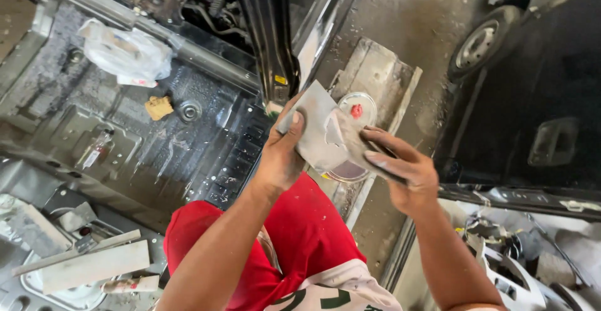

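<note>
A crumpled white plastic bag (127,53) lies on the stripped grey car floor (144,154). The left hand (280,154) and right hand (404,172) each pinch a grey, dusty sandpaper sheet (322,132), fingers clamped on its edges, above a round clear-lidded tin (355,114).

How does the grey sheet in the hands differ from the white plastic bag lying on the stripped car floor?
The grey sheet is held up by the left hand and right hand; the white plastic bag lies untouched on the bare car floor.
The sheet is flat, folded and dull grey; the bag is crumpled, puffy and glossy white.
Both are thin and flexible.
</note>
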